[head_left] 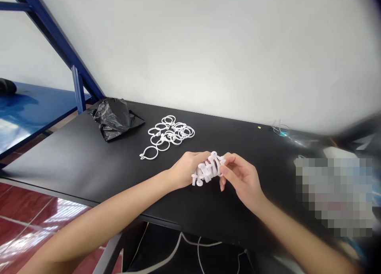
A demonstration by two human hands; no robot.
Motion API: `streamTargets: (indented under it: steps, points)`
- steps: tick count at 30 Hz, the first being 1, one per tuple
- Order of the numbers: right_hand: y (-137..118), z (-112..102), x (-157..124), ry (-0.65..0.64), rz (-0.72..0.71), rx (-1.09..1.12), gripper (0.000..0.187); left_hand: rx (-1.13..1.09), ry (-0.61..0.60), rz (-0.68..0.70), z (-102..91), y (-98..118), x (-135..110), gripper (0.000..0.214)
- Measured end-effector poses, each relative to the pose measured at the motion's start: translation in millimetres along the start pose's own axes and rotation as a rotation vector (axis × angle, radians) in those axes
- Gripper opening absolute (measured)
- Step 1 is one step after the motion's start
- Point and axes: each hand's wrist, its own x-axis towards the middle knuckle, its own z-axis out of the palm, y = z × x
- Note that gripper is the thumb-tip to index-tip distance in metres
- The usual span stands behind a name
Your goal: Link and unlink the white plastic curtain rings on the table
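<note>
My left hand [186, 169] is closed round a stacked bunch of white plastic rings [208, 171] just above the black table [74, 163]. My right hand [239, 177] pinches the right end of the same bunch with thumb and fingers. A loose pile of several white rings [171, 133] lies flat on the table beyond my hands. One single ring [149, 152] lies nearest to my left hand.
A crumpled black plastic bag [114, 117] sits at the table's far left. Clear plastic wrap [281, 130] lies at the far right by the white wall. A blue metal frame [53, 36] stands left. Cables hang under the table's front edge.
</note>
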Motion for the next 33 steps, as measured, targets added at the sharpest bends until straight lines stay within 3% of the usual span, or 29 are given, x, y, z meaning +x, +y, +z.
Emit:
streamTargets:
  steps: [6, 11, 18, 25, 30, 33]
  points:
    - [-7.5, -1.0, 4.7, -0.096, 0.287, 0.066, 0.020, 0.220, -0.088, 0.083, -6.5, -1.6, 0.7, 0.018]
    - [-11.2, -0.7, 5.7, 0.029, 0.322, 0.116, 0.027, 0.455, -0.064, 0.180, -8.7, -5.8, 0.0, 0.030]
    - [-14.7, -4.3, 10.8, -0.136, 0.453, 0.351, 0.030, 0.502, -0.119, 0.182, -12.7, 0.2, 1.7, 0.017]
    - [-7.8, 4.6, 3.3, -0.037, 0.279, 0.351, 0.029, 0.302, -0.135, 0.087, -10.7, 3.7, 1.6, 0.017]
    - [-5.4, 6.6, 0.5, -0.013, 0.131, 0.307, 0.029, 0.169, 0.009, 0.061, -7.9, -4.5, -0.5, 0.009]
    - [-3.8, 4.7, 2.4, -0.029, 0.128, 0.264, 0.029, 0.143, -0.010, 0.062, -10.4, -4.5, 1.4, 0.013]
